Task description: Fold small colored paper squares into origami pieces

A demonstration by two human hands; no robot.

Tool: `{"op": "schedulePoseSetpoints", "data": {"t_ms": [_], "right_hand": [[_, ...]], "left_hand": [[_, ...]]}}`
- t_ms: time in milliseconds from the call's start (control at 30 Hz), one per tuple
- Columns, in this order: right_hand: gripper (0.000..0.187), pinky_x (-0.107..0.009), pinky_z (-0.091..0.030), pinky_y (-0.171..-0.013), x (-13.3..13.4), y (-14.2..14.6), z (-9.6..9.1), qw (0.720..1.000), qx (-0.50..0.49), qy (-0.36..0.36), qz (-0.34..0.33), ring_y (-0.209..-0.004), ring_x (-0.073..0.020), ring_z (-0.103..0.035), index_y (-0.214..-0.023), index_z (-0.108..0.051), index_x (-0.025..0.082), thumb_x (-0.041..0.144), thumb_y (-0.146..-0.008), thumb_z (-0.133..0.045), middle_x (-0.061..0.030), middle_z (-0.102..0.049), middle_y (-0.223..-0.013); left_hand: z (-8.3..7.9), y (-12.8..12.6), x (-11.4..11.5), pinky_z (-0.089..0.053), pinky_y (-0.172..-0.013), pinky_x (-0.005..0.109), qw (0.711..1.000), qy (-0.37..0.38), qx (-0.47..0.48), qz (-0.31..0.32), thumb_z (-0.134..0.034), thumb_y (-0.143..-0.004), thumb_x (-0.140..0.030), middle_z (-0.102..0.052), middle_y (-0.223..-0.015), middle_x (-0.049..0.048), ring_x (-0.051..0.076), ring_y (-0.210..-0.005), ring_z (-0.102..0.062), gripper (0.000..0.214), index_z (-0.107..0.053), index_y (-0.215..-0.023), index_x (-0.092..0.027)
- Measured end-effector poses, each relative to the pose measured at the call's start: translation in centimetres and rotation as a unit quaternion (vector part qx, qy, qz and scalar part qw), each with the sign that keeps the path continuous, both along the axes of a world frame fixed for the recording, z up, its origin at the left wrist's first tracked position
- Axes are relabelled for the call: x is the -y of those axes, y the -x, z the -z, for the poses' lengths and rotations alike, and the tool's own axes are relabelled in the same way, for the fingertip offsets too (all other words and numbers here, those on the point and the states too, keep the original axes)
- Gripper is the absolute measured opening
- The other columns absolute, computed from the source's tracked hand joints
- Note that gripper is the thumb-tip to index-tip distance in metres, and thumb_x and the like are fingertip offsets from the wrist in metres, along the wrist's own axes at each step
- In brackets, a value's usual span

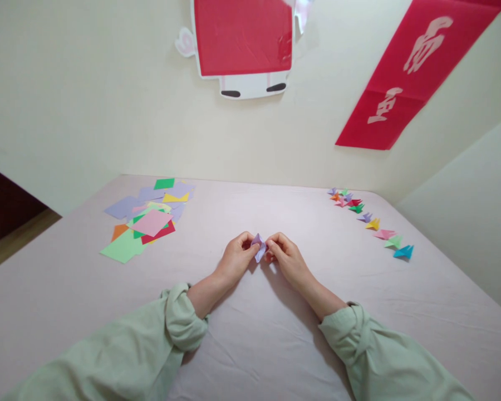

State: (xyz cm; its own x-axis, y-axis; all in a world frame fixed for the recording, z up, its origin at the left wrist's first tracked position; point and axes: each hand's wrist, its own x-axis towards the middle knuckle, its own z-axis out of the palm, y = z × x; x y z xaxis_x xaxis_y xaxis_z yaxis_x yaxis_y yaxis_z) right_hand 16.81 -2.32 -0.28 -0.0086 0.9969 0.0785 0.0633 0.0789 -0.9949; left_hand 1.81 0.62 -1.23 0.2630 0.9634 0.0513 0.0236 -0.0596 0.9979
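A small piece of folded purple origami paper (259, 248) is held up just above the middle of the table. My left hand (239, 254) pinches its left side between thumb and fingers. From the other side, my right hand (284, 255) has its thumb and index finger pinched at the paper's right edge. The exact grip of the right fingertips is too small to make out fully. The folded paper stands roughly upright, with pointed ends at top and bottom.
Loose coloured paper squares (152, 223) lie in a pile at the left. Several small folded paper figures (373, 224) form a slanting row at the right. A pale cloth covers the table (217, 345). Behind it rises a wall (108, 100) with red decorations (244, 39).
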Motion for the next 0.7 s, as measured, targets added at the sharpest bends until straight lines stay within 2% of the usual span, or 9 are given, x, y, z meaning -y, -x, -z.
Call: {"op": "schedulePoseSetpoints", "data": {"t_ms": [333, 700], "right_hand": [[0.023, -0.025, -0.045, -0.057, -0.02, -0.08, 0.05, 0.999, 0.033, -0.014, -0.004, -0.058, -0.0123, -0.054, -0.077, -0.053, 0.020, 0.041, -0.084, -0.059, 0.0033, -0.056, -0.064], [0.016, -0.025, -0.041, -0.059, 0.15, -0.31, 0.37, 0.988, 0.140, -0.055, 0.023, -0.061, -0.0134, -0.051, -0.077, -0.051, 0.021, 0.033, -0.087, -0.055, 0.0026, -0.054, -0.068]], "left_hand": [[-0.18, -0.01, 0.19, -0.040, -0.062, 0.022, 1.000, -0.004, -0.001, 0.003, -0.061, -0.076, -0.025, -0.056, -0.068, -0.0028, 0.011, -0.065, -0.052, 0.010, -0.057, -0.071, -0.017], [-1.01, -0.18, 0.46, -0.042, -0.064, 0.024, 1.000, 0.002, -0.015, 0.019, -0.061, -0.077, -0.029, -0.060, -0.068, -0.0005, 0.012, -0.065, -0.054, 0.014, -0.060, -0.071, -0.016]]}}
